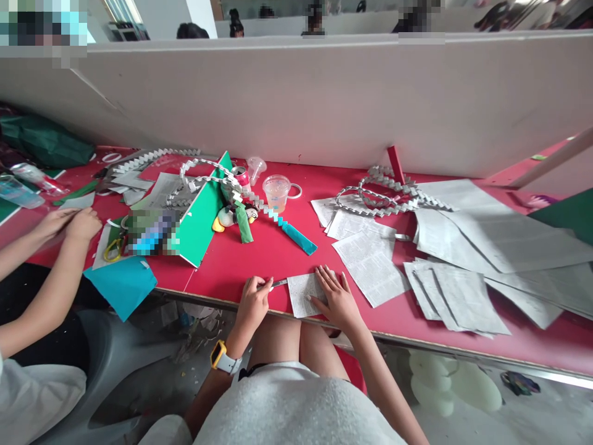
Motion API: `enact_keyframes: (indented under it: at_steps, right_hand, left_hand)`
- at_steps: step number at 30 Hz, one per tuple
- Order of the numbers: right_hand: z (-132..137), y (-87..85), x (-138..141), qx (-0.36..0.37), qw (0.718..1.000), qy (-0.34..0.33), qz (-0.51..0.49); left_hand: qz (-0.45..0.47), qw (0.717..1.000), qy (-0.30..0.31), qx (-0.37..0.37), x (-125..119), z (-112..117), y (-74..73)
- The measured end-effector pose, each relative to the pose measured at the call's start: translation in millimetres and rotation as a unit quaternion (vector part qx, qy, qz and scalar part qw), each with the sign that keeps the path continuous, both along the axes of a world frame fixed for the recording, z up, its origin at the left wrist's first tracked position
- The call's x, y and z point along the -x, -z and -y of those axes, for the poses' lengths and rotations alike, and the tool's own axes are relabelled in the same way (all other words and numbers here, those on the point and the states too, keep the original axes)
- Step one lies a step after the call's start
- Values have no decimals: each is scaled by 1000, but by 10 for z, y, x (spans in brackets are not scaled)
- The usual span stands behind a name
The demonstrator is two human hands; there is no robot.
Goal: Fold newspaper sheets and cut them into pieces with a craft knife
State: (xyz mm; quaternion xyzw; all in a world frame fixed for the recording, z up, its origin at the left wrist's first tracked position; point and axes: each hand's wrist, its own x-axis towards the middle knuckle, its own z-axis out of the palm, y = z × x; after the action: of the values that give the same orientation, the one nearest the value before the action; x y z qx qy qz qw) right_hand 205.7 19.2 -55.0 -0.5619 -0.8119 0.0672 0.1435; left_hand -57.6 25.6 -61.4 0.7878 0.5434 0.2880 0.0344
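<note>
At the table's front edge, my left hand (pixel 254 303) is closed around a slim grey tool that looks like a utility knife (pixel 279 283). Its tip points right and meets the left edge of a small folded printed paper (pixel 301 296). My right hand (pixel 337 298) lies flat with fingers spread over the right side of that paper, pressing it to the table. Beyond my hands, a zigzag folded-paper chain (pixel 256 201) ends in a teal strip (pixel 300 238). A loose printed sheet (pixel 373 266) lies to the right of my right hand.
Stacked cut papers (pixel 456 296) and large sheets (pixel 504 228) cover the right of the red table (pixel 222 272). Farther back are another paper chain (pixel 384 198), a plastic cup (pixel 277 193), a penguin toy (pixel 227 217) and a green board (pixel 204 216). A co-worker's hands (pixel 76 225) are at left.
</note>
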Motion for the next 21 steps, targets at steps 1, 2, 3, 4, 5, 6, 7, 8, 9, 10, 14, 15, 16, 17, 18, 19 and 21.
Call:
enact_keyframes:
  at_steps: [1, 2, 3, 4, 5, 6, 7, 8, 9, 10, 14, 15, 16, 17, 18, 19, 21]
  right_hand:
    - [0, -7, 1, 3, 1000, 1, 0]
    - [-1, -13, 1, 5, 1000, 2, 0]
    - [-1, -19, 1, 8, 1000, 3, 0]
    - [-1, -22, 1, 10, 1000, 4, 0]
    - [-1, -24, 1, 10, 1000, 4, -1]
    - [-1, -23, 1, 10, 1000, 4, -1]
    - [0, -21, 0, 8, 1000, 4, -1]
    - [1, -17, 0, 5, 1000, 3, -1]
    - [2, -12, 0, 2, 1000, 3, -1]
    - [3, -8, 0, -1, 1000, 2, -1]
    - [9, 2, 2, -10, 1000, 1, -2]
    - [10, 3, 2, -11, 1000, 2, -1]
    - [10, 3, 2, -11, 1000, 1, -1]
    - [10, 4, 2, -11, 1000, 1, 0]
    - [10, 6, 1, -10, 1000, 0, 0]
    - [9, 7, 1, -10, 1000, -1, 1]
    - [8, 11, 0, -12, 1000, -2, 1]
  left_hand:
    - [1, 1000, 0, 0, 1, 1, -2]
    - [2, 1000, 1, 1, 1, 2, -4]
    - [2, 1000, 0, 2, 1, 5, -7]
    - [3, 1000, 0, 3, 1, 8, -9]
    - [4, 1000, -1, 3, 2, 12, -12]
    - [6, 1000, -2, 3, 4, 17, -14]
    - [7, 1000, -4, 1, 8, 22, -15]
    - [8, 1000, -6, 0, 12, 28, -16]
    - [9, 1000, -8, 0, 18, 33, -16]
    - [10, 1000, -10, 1, 25, 39, -15]
    - [10, 1000, -22, 16, 50, 62, -13]
    - [10, 999, -25, 19, 54, 68, -14]
    - [10, 999, -28, 22, 57, 74, -14]
    - [10, 999, -30, 24, 59, 79, -15]
    - [11, 999, -33, 25, 59, 84, -16]
    - [12, 999, -35, 26, 59, 89, -17]
    - [12, 999, -37, 28, 57, 97, -19]
